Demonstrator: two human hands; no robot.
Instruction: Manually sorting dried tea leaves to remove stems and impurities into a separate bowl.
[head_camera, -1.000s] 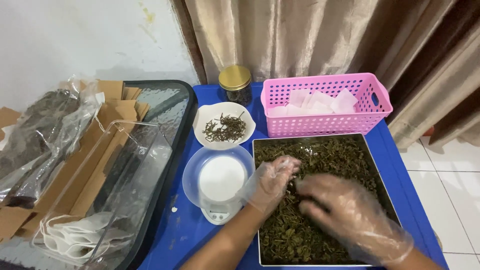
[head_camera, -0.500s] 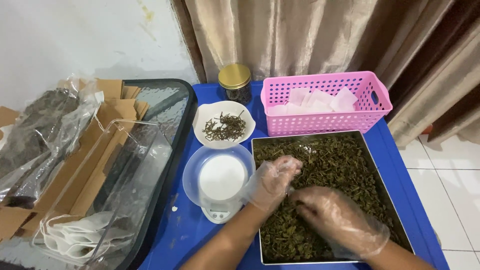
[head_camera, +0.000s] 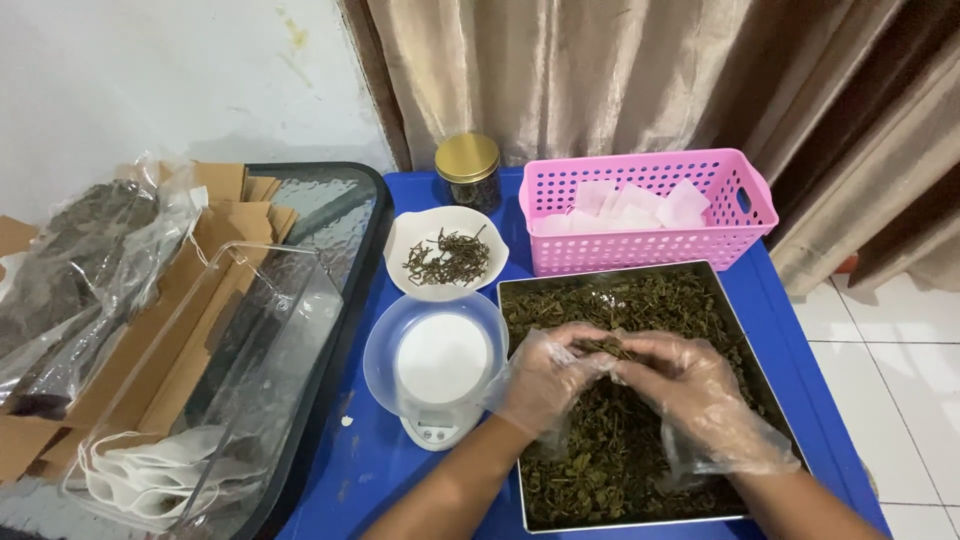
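Left hand (head_camera: 545, 378) and right hand (head_camera: 693, 388), both in clear plastic gloves, curled fingertip to fingertip around a pinch of dried leaves (head_camera: 600, 347) above the leaf-filled metal tray (head_camera: 738, 327), just beside the white scale (head_camera: 438, 372) with its bowl, pink basket (head_camera: 745, 205) behind.

The gloved left hand (head_camera: 545, 375) and gloved right hand (head_camera: 690, 390) hide the pinch of dried green leaves (head_camera: 605, 348) between them, and both forearms run off the bottom edge.
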